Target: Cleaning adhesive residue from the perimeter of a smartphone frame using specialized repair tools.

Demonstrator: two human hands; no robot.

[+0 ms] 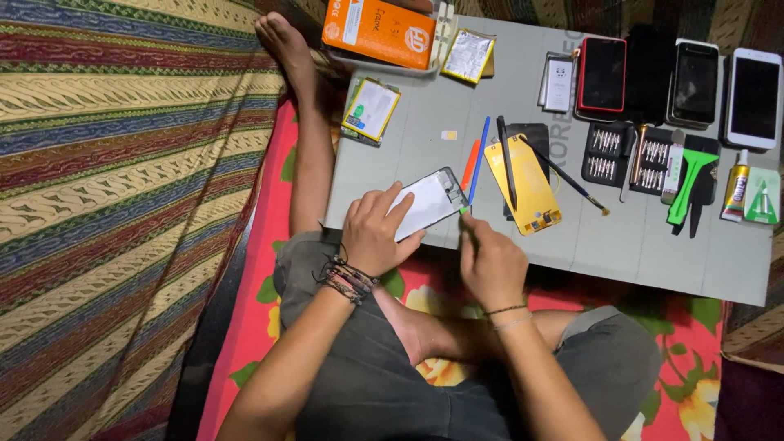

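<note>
My left hand (374,231) holds an opened phone body (428,202) with a pale inside, tilted at the near edge of the grey work board (621,237). My right hand (490,265) grips a thin green-tipped tool (466,219), whose tip touches the phone's lower right corner. Just beyond lie a blue tool (479,159) and an orange one (470,163), side by side. A yellow phone back cover (527,188) lies to the right with black tweezers (507,162) across it.
Several phones (603,73) line the board's far edge. Two black screwdriver bit trays (629,155), a green scraper (690,180), a glue tube (737,186), an orange box (380,29) and two batteries (371,109) also lie there. A striped cloth covers the left side.
</note>
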